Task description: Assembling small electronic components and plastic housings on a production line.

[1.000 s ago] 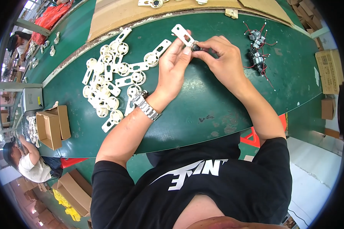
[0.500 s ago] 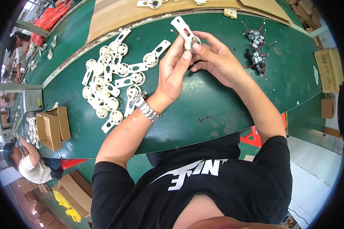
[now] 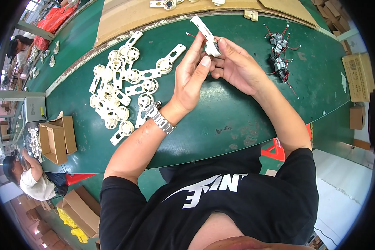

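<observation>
A cream-white plastic housing (image 3: 203, 28) with a long slotted arm and a round end is held up between my hands, tilted edge-on with the arm pointing away. My left hand (image 3: 190, 77) grips its left side, thumb near the round end. My right hand (image 3: 242, 66) closes on the round end from the right, fingers curled beneath. A thin red wire with a white plug (image 3: 190, 35) sticks out by my left fingertips; where it leads is hidden. Similar white housings (image 3: 118, 75) lie in a loose heap to the left. Small motors with red wires (image 3: 280, 58) lie to the right.
The green table (image 3: 196, 139) has a cardboard sheet (image 3: 133, 16) along its far side, with more white parts on it. A small cardboard box (image 3: 56, 141) stands open at the left end. Co-workers sit farther left; one person (image 3: 33, 177) is nearby.
The white housing has turned from showing its round face to standing edge-on. My right thumb has shifted from that face to its side, and my right fingers have curled in underneath.
</observation>
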Motion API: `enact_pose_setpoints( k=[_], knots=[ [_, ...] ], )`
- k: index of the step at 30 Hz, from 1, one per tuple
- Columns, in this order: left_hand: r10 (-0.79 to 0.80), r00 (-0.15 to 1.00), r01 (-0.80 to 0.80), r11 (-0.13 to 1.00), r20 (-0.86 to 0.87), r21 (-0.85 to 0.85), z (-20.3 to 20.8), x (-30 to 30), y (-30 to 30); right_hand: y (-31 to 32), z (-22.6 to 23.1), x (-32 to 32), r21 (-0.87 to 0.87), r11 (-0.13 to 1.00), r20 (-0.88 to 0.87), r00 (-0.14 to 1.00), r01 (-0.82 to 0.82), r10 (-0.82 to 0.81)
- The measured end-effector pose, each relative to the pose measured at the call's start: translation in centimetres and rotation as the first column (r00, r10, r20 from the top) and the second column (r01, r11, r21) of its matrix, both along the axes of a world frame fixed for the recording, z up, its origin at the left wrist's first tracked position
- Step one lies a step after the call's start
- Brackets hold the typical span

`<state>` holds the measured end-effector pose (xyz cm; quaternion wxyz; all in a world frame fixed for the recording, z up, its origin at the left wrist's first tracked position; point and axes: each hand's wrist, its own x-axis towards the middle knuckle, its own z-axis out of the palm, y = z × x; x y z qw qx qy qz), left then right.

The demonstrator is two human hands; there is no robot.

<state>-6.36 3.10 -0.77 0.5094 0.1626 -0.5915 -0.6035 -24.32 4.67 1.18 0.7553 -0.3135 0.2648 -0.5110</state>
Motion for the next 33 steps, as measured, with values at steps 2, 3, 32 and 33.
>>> enact_pose_setpoints(
  k=[2, 3, 32, 33],
  knots=[
    [-0.003, 1.000, 0.003, 1.000, 0.011, 0.008, 0.0, 0.1, 0.1, -0.1, -0.3, -0.2, -0.010, 1.000, 0.024, 1.000, 0.002, -0.002],
    [-0.036, 0.999, 0.036, 0.999, -0.009, 0.032, 0.1, 0.1, 0.1, 0.0, -0.3, -0.2, -0.013, 0.999, -0.005, 0.999, 0.032, -0.032],
    [0.135, 0.989, -0.141, 0.983, 0.061, 0.119, -1.1, -0.5, -0.5, -0.4, -1.0, -0.8, -0.212, 0.961, -0.600, 0.753, 0.179, -0.272],
    [0.129, 0.991, -0.134, 0.982, 0.041, 0.136, -1.1, -0.5, -0.5, -0.6, -1.3, -0.9, -0.202, 0.970, -0.574, 0.787, 0.132, -0.226]
  ],
)
